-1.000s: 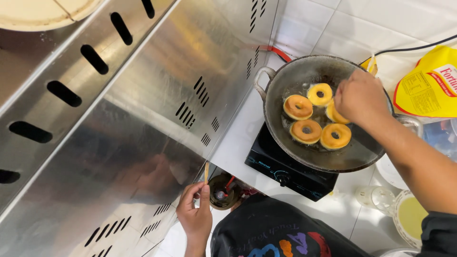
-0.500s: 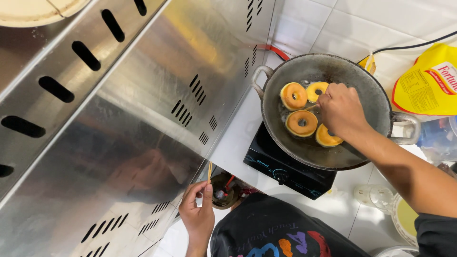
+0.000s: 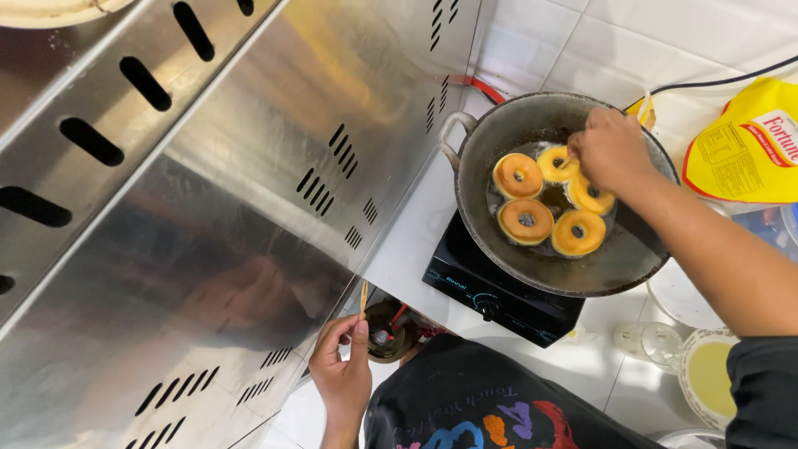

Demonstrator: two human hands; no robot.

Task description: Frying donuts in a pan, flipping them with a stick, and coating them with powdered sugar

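Nearest the camera, the left hand (image 3: pixel 343 376) sits at the near edge of the bench, fingers pinched together on a thin wooden stick (image 3: pixel 363 298) held upright just beside the steel cabinet (image 3: pixel 249 166). Farther out, the right hand (image 3: pixel 611 150) hovers over the dark wok (image 3: pixel 499 137) on the black cooktop (image 3: pixel 499 287), fingers bunched, seemingly on something thin I can't make out; I'd keep fingertips high off the oil and nudge gently. Five ring doughnuts (image 3: pixel 525 221) float there, golden-orange, puffy, touching each other.
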